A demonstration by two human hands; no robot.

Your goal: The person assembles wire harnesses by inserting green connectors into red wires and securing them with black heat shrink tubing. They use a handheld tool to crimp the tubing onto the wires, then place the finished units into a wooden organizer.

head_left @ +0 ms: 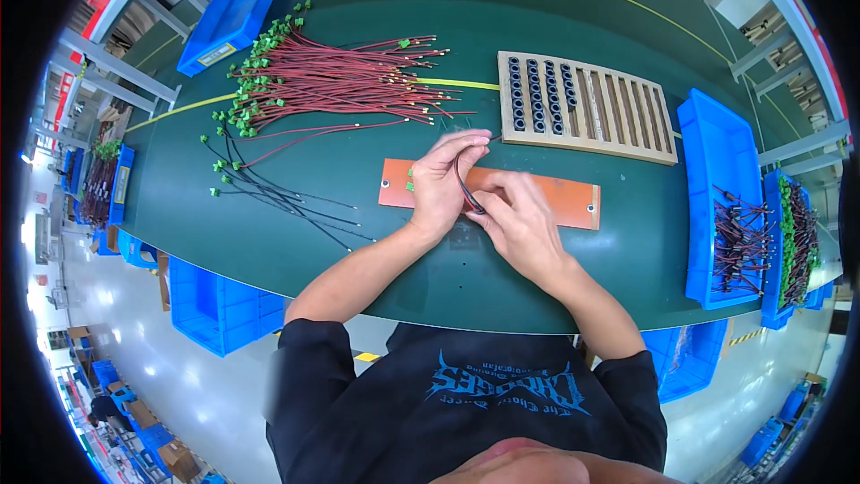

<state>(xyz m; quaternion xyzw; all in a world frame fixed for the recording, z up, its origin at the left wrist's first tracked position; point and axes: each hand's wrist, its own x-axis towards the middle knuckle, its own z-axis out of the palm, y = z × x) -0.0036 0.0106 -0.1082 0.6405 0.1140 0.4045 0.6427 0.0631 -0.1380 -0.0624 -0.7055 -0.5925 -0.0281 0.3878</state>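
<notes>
My left hand [439, 186] is closed around a red and black wire lead [462, 181], which bends in a loop between my two hands. Small green connector pieces [410, 181] show beside the left palm; I cannot tell whether they belong to this lead. The fingers of my right hand [521, 215] pinch the lead's lower part at a small dark piece [477, 210], mostly covered by the fingertips. Both hands are over an orange board [564, 201] lying on the green table [421, 282].
A pile of red wires [349, 81] with green connectors and several black wires [287, 200] lie left. At back right stands a slotted wooden rack [624, 116] holding black cylindrical parts [537, 94]. Blue bins [717, 148] with finished-looking wire leads line the right edge; another blue bin [237, 9] sits back left.
</notes>
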